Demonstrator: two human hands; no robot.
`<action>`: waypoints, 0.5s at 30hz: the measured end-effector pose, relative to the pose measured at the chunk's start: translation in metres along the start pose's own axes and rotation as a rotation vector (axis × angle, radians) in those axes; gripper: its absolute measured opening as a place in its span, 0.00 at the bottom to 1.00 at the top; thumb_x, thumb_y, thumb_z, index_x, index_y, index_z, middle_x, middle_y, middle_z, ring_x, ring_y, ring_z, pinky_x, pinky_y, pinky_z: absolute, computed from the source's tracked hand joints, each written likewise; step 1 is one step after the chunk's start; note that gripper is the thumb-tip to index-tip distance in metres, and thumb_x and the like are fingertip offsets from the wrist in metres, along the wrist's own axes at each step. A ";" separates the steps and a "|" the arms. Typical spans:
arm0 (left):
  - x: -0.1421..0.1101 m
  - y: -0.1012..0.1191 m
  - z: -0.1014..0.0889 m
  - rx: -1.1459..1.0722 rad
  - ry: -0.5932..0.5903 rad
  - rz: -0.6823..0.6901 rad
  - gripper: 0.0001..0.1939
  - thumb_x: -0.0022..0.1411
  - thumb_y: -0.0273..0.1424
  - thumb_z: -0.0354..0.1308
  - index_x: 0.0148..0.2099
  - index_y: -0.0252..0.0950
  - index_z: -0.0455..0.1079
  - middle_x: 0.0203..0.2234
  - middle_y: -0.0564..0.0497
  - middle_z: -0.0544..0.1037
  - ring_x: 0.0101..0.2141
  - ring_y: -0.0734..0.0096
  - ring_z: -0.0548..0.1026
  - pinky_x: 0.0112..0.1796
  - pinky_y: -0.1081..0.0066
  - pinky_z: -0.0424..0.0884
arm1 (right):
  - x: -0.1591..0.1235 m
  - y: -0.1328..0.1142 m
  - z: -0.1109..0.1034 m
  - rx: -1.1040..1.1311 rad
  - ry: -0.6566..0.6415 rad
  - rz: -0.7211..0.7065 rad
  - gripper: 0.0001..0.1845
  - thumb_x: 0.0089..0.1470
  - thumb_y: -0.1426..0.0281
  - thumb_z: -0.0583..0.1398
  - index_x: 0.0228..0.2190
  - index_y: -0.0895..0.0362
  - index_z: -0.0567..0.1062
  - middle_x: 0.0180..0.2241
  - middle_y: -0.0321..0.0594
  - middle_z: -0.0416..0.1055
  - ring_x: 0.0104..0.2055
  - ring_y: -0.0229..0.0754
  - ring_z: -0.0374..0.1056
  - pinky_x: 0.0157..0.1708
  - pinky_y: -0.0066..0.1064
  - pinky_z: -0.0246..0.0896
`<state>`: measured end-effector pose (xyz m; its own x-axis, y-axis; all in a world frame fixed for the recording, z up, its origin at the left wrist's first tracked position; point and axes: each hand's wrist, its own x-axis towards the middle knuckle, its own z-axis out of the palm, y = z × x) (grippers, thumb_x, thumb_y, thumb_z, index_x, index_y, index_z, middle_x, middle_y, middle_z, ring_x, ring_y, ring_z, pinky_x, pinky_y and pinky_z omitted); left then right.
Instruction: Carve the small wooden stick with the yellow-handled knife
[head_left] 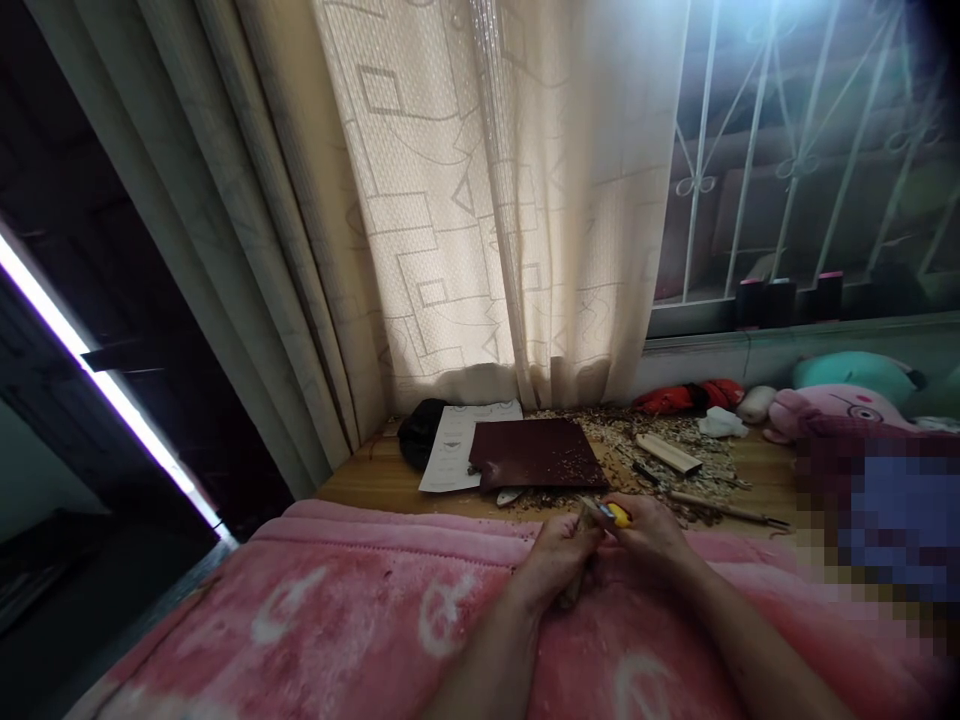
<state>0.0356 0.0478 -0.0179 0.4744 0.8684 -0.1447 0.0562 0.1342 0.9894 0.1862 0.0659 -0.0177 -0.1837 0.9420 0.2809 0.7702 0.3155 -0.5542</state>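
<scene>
Left hand [553,560] gripping wood piece [572,590], right hand [645,530] holding yellow knife [619,515]

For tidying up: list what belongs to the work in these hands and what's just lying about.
Belongs: left hand, wood piece, right hand, yellow-handled knife, wood shavings, wood-handled carving tool, pale wood block.

Lying about: pink plush toy, teal plush toy, red cloth, pink blanket.

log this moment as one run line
left hand: wood piece | right hand: yellow knife | lap: pink blanket | beyond: wood shavings, sandpaper
</scene>
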 end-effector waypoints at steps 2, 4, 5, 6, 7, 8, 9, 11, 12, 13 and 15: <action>-0.001 0.000 0.000 0.005 -0.027 -0.010 0.23 0.47 0.47 0.44 0.35 0.31 0.61 0.13 0.54 0.64 0.12 0.81 0.60 0.12 0.81 0.52 | 0.000 -0.001 -0.001 0.017 -0.017 0.000 0.18 0.43 0.57 0.47 0.18 0.55 0.69 0.18 0.33 0.65 0.22 0.34 0.59 0.22 0.22 0.47; -0.001 0.000 0.000 -0.002 -0.044 -0.008 0.25 0.48 0.48 0.42 0.36 0.31 0.61 0.14 0.53 0.65 0.12 0.80 0.60 0.12 0.80 0.53 | -0.001 -0.002 -0.003 0.054 -0.022 0.001 0.19 0.43 0.56 0.47 0.17 0.56 0.68 0.16 0.33 0.64 0.21 0.33 0.58 0.21 0.22 0.47; -0.001 0.000 0.000 -0.012 -0.046 -0.001 0.26 0.48 0.48 0.41 0.37 0.30 0.61 0.14 0.53 0.66 0.12 0.80 0.60 0.13 0.80 0.53 | -0.001 -0.002 -0.005 0.077 -0.023 0.003 0.20 0.43 0.56 0.47 0.17 0.57 0.68 0.16 0.33 0.64 0.21 0.33 0.57 0.21 0.22 0.47; -0.001 0.000 -0.001 -0.025 -0.045 0.003 0.26 0.49 0.49 0.40 0.37 0.30 0.61 0.14 0.52 0.66 0.12 0.80 0.61 0.13 0.80 0.53 | -0.001 -0.002 -0.006 0.100 -0.024 0.006 0.20 0.43 0.56 0.47 0.17 0.57 0.68 0.16 0.33 0.63 0.21 0.33 0.57 0.21 0.22 0.48; -0.001 0.000 -0.001 -0.041 -0.041 0.002 0.27 0.49 0.49 0.39 0.38 0.30 0.61 0.15 0.52 0.66 0.12 0.80 0.61 0.13 0.80 0.54 | -0.002 -0.002 -0.007 0.126 -0.028 0.008 0.20 0.43 0.55 0.47 0.18 0.57 0.68 0.17 0.33 0.63 0.21 0.33 0.57 0.21 0.22 0.48; -0.002 0.000 -0.002 -0.061 -0.039 -0.005 0.28 0.49 0.49 0.39 0.39 0.30 0.61 0.15 0.52 0.66 0.12 0.80 0.61 0.14 0.80 0.54 | -0.002 -0.003 -0.008 0.154 -0.034 0.010 0.20 0.43 0.55 0.47 0.18 0.58 0.68 0.17 0.33 0.63 0.21 0.33 0.57 0.21 0.22 0.48; -0.001 0.000 -0.002 -0.085 -0.042 -0.017 0.28 0.49 0.49 0.39 0.39 0.30 0.61 0.15 0.52 0.66 0.12 0.80 0.61 0.14 0.79 0.55 | -0.003 -0.004 -0.008 0.185 -0.040 0.011 0.21 0.43 0.55 0.47 0.18 0.58 0.68 0.17 0.33 0.63 0.21 0.32 0.57 0.21 0.22 0.48; -0.001 0.001 -0.002 -0.151 -0.064 -0.031 0.27 0.49 0.48 0.40 0.40 0.30 0.60 0.15 0.52 0.67 0.13 0.79 0.62 0.15 0.79 0.56 | -0.003 -0.005 -0.009 0.258 -0.050 0.010 0.20 0.43 0.56 0.47 0.18 0.58 0.67 0.17 0.33 0.63 0.21 0.32 0.57 0.21 0.22 0.49; -0.001 0.001 -0.003 -0.191 -0.078 -0.031 0.26 0.50 0.47 0.41 0.40 0.30 0.60 0.16 0.51 0.67 0.14 0.79 0.62 0.16 0.78 0.57 | -0.003 -0.006 -0.010 0.299 -0.057 0.005 0.20 0.44 0.56 0.47 0.18 0.59 0.66 0.17 0.33 0.62 0.21 0.32 0.57 0.21 0.22 0.49; -0.001 0.001 -0.003 -0.232 -0.096 -0.034 0.25 0.50 0.46 0.41 0.40 0.30 0.60 0.17 0.51 0.67 0.14 0.79 0.63 0.16 0.78 0.57 | -0.003 -0.005 -0.011 0.341 -0.060 -0.001 0.19 0.44 0.57 0.47 0.18 0.59 0.66 0.17 0.33 0.62 0.21 0.32 0.57 0.21 0.22 0.49; -0.003 0.002 -0.002 -0.306 -0.133 -0.057 0.23 0.50 0.44 0.42 0.41 0.30 0.60 0.18 0.51 0.67 0.15 0.79 0.63 0.17 0.78 0.58 | -0.002 -0.004 -0.013 0.417 -0.056 -0.011 0.18 0.44 0.58 0.48 0.17 0.59 0.64 0.17 0.32 0.60 0.21 0.32 0.56 0.21 0.22 0.49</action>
<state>0.0322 0.0466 -0.0152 0.5900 0.7879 -0.1763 -0.1709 0.3352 0.9265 0.1915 0.0612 -0.0065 -0.2319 0.9395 0.2521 0.4573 0.3341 -0.8242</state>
